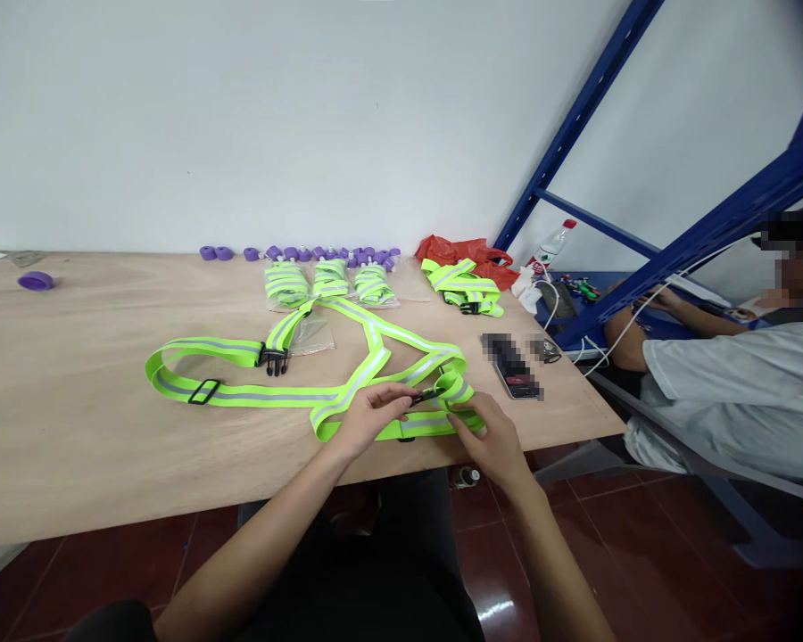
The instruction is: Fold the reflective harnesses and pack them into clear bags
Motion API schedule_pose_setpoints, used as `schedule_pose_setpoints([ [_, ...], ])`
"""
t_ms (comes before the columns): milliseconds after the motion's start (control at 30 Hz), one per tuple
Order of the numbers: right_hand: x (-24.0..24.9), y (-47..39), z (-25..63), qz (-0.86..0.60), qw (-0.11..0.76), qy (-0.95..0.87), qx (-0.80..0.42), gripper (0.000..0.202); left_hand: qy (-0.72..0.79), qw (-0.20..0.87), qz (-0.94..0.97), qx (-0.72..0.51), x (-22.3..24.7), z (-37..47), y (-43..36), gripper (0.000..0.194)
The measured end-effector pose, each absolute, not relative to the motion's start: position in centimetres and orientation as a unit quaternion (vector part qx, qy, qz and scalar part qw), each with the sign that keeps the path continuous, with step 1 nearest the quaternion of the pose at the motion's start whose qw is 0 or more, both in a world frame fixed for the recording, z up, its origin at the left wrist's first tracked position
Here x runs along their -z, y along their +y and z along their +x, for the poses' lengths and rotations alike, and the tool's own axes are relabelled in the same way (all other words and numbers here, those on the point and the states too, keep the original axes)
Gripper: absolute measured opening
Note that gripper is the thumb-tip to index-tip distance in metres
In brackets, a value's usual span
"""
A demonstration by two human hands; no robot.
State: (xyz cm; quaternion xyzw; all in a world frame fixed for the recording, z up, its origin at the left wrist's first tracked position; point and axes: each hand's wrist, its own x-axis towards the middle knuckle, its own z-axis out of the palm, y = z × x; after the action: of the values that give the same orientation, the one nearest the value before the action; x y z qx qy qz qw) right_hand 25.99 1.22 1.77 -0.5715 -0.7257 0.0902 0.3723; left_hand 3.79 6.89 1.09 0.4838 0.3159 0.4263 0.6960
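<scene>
Left hand pinches black fitting, green strap spread beyond.

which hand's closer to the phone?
Right. The right hand is at the neon strap, just nearside of the phone; the left hand is farther left, pinching a black piece.

Wooden table: green harness, bagged straps, phone, purple pieces (one far left).

Strap, 8 o'clock: woven-looking cloth, matt; smooth, silvery stripe. Buckle, 9 o'clock: smooth moulded plastic. Table, 8 o'clock: matt wood. Frame, 2 o'clock: painted metal. Floor, 5 o'clock: glossy tile.
</scene>
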Motion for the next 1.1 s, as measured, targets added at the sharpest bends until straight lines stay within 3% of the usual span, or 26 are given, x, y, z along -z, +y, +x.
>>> schedule_pose_setpoints([
  [300,-1.9,1.0,27.3,-0.620,0.441,-0.617,-0.199,0.024,0.286,0.433,0.770,-0.370,-0.8,2.9,4.9,0.021],
  [500,-1.1,1.2,27.9,-0.625,0.455,-0.578,-0.262,0.036,0.251,0.395,0.816,-0.339,-0.8,3.0,4.7,0.026],
  [667,-2.8,2.1,28.6,-0.644,0.452,-0.597,-0.155,0.030,0.233,0.388,0.827,-0.334,-1.2,3.0,4.8,0.026],
  [733,-3.9,3.0,28.7,-0.594,0.409,-0.678,-0.137,0.019,0.225,0.384,0.832,-0.332,-1.2,3.0,4.9,0.025],
  [933,-5.9,5.9,28.8,-0.431,0.103,-0.884,-0.149,0.052,0.212,0.384,0.839,-0.323,-1.4,2.8,5.1,0.024],
  [1000,-6.5,6.4,29.1,-0.435,0.053,-0.888,-0.138,0.049,0.217,0.384,0.834,-0.332,-1.6,2.6,5.3,0.023],
  [1100,-7.8,6.7,29.9,-0.432,0.043,-0.890,-0.137,0.031,0.229,0.377,0.829,-0.344,-1.7,2.2,5.6,0.024],
])
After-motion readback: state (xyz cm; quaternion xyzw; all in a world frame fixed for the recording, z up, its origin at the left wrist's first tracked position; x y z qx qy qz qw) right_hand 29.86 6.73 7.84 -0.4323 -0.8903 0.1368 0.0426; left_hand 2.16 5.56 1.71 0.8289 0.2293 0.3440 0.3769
